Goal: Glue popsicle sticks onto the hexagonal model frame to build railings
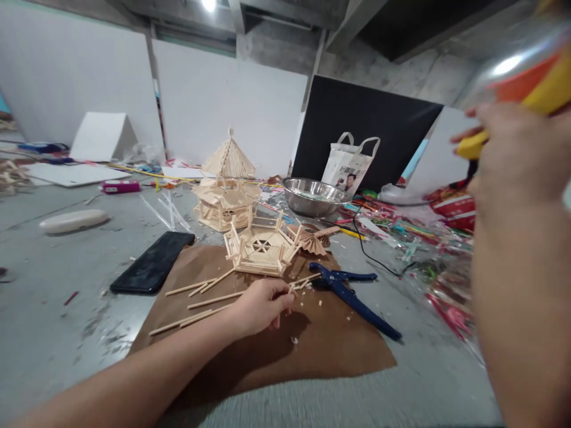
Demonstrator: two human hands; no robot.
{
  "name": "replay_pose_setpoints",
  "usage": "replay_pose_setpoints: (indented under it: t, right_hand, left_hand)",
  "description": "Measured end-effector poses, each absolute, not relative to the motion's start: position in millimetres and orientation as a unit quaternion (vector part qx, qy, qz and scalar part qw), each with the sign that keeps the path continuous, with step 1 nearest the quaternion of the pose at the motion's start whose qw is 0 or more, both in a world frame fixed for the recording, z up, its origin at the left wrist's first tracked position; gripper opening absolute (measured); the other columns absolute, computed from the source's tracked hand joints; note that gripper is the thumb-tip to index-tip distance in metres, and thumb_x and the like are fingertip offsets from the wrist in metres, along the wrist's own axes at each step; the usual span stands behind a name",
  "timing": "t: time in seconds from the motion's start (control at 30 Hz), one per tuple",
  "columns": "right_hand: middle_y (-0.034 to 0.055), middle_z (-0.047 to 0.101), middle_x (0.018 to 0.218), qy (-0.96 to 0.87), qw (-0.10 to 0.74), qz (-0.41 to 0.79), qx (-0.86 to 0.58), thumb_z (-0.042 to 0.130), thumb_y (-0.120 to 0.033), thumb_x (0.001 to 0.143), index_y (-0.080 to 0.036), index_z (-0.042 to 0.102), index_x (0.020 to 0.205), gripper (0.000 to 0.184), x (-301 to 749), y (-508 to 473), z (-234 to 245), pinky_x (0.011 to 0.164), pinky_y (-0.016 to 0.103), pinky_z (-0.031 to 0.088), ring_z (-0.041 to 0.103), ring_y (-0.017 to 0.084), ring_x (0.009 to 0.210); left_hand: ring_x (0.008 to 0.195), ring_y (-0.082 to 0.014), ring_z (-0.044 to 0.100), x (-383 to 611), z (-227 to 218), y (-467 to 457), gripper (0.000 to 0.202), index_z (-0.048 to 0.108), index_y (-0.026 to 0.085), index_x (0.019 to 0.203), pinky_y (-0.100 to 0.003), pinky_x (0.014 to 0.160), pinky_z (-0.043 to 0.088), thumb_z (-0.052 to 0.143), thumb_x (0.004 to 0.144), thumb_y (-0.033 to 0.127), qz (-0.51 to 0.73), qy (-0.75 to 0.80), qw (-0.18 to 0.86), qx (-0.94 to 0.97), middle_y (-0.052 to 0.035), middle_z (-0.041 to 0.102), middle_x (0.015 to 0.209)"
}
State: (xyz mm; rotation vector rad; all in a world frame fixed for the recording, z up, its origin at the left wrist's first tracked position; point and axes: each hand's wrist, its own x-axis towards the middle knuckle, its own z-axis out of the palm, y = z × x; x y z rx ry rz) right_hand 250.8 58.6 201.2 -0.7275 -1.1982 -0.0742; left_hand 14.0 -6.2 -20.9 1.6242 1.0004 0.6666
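Observation:
Over the brown sheet (348, 351), my left hand (263, 306) is closed in a pinch on what looks like a short piece of wooden stick (291, 290), mostly hidden by the fingers. Just beyond it stands a six-sided wooden stick frame (261, 246) with short upright posts. Loose thin wooden sticks (214, 299) lie left of and beneath this hand. Blue-handled cutters (352, 297) rest to its right. Raised at the upper right, my right hand (517, 148) is closed around an orange and yellow glue gun (539, 83), blurred and partly out of view.
Behind the frame stands a wooden stick pavilion (229, 184) with a pointed roof. A black phone (154, 261) lies at left, near a white oval object (74, 221). A steel bowl (312, 205), paper bag (350, 163), black cord (375, 255) and scattered packets are at right.

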Motion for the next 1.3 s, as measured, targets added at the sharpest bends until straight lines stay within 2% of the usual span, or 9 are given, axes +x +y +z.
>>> replay_pose_setpoints:
  t: [0.03,0.1,0.23,0.37,0.43,0.5,0.7,0.9,1.3]
  right_hand:
    - [-0.0022,0.053,0.076,-0.561,0.740,-0.087,-0.360,0.060,-0.009,0.057,-0.016,0.048,0.087,0.033,249.5,52.2,189.6,0.048,0.025,0.043,0.054,0.009,0.056]
    - [-0.0014,0.055,0.063,-0.588,0.666,-0.063,-0.455,0.061,-0.012,0.056,-0.013,0.055,0.081,0.025,242.8,41.7,156.3,0.042,0.025,0.041,0.052,0.009,0.047]
    - [-0.0033,0.051,0.048,-0.589,0.540,0.168,-0.577,0.055,-0.010,0.056,-0.013,0.054,0.064,0.009,222.2,30.4,76.2,0.037,0.021,0.035,0.046,0.008,0.040]
    - [-0.0030,0.056,0.060,-0.561,0.503,0.418,-0.507,0.057,-0.014,0.059,-0.017,0.054,0.075,0.017,210.3,28.6,26.2,0.048,0.021,0.043,0.052,0.010,0.051]
    - [-0.0011,0.060,0.072,-0.560,0.484,0.490,-0.460,0.060,-0.017,0.061,-0.018,0.055,0.081,0.021,209.9,28.2,17.9,0.055,0.022,0.045,0.055,0.010,0.058]
    - [-0.0009,0.060,0.071,-0.574,0.462,0.523,-0.428,0.063,-0.019,0.061,-0.018,0.056,0.084,0.024,211.1,27.2,16.2,0.052,0.021,0.044,0.054,0.009,0.054]
    - [-0.0028,0.052,0.049,-0.619,0.391,0.565,-0.380,0.062,-0.031,0.065,-0.017,0.062,0.081,0.022,208.2,21.3,16.2,0.039,0.019,0.034,0.042,0.007,0.040]
    - [0.0015,0.062,0.071,-0.640,0.417,0.513,-0.391,0.062,-0.032,0.066,-0.018,0.061,0.076,0.018,204.1,16.1,17.9,0.039,0.021,0.036,0.045,0.006,0.040]
    - [0.0007,0.059,0.062,-0.636,0.465,0.463,-0.405,0.059,-0.046,0.064,-0.018,0.054,0.068,0.029,201.3,13.1,14.1,0.033,0.021,0.032,0.041,0.006,0.036]
  left_hand:
    - [0.038,-0.0061,0.043,14.4,-20.3,-6.4,0.027,0.050,0.015,0.072,-0.019,0.038,0.037,0.040,0.074,0.040,0.286,0.418,0.535,0.676,0.0008,0.053,0.061]
    - [0.038,-0.0063,0.043,15.1,-18.2,-7.2,0.028,0.050,0.015,0.070,-0.019,0.038,0.037,0.040,0.074,0.040,0.302,0.419,0.541,0.663,0.0015,0.052,0.056]
    - [0.038,-0.0061,0.043,15.1,-12.7,-8.4,0.029,0.051,0.014,0.064,-0.018,0.038,0.035,0.043,0.073,0.040,0.338,0.431,0.535,0.643,0.0036,0.047,0.048]
    - [0.037,-0.0070,0.044,13.1,-10.3,-6.5,0.030,0.051,0.014,0.061,-0.018,0.038,0.034,0.045,0.073,0.041,0.368,0.453,0.510,0.632,0.0042,0.046,0.044]
    - [0.037,-0.0077,0.044,12.2,-10.5,-5.2,0.031,0.051,0.014,0.061,-0.019,0.039,0.034,0.043,0.074,0.041,0.380,0.464,0.497,0.627,0.0043,0.046,0.042]
    - [0.037,-0.0080,0.045,11.8,-11.6,-4.1,0.031,0.050,0.015,0.061,-0.019,0.039,0.034,0.041,0.076,0.040,0.392,0.474,0.488,0.620,0.0046,0.045,0.040]
    - [0.038,-0.0084,0.047,11.5,-18.1,-0.8,0.026,0.050,0.015,0.066,-0.019,0.040,0.035,0.040,0.077,0.037,0.412,0.467,0.484,0.614,0.0045,0.047,0.044]
    - [0.035,-0.0076,0.043,6.4,-12.4,2.9,0.029,0.050,0.015,0.061,-0.017,0.038,0.033,0.041,0.075,0.038,0.398,0.512,0.440,0.622,0.0047,0.045,0.040]
    - [0.036,-0.0072,0.041,-4.2,-7.9,5.1,0.027,0.051,0.016,0.059,-0.017,0.040,0.031,0.042,0.074,0.037,0.392,0.547,0.336,0.659,0.0052,0.046,0.038]
